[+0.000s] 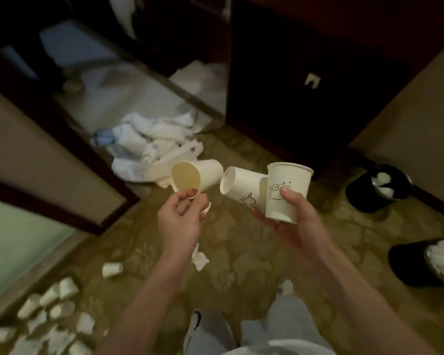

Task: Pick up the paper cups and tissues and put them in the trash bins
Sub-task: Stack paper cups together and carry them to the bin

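So both bare forearms are stretched out in front of the person, hands close together above the patterned carpet (241, 242). The left hand (180, 219) has its fingers (190, 194) curled in, pinching the lower rim of a plain cup (203, 175) that's tipped on its side, open mouth facing back at the person. A bit of white pokes out under that hand, can't tell what it is. The right hand (292, 221) is turned more palm-up, gripping two at once: the thumb presses on the front of an upright cup (287, 180) with a face doodle, and a sideways cup (241, 187) with a thumbs-up doodle is wedged against it over the fingertips, mouth pointing left. The sideways cup and the plain cup sit near each other but apart. Off to the right on the floor stand a black trash bin (362, 198) and a second bin (405, 267), both with white stuff inside. Loose cups (59, 295) are scattered lower left, and a crumpled tissue (200, 260) lies on the carpet just beside the left forearm.
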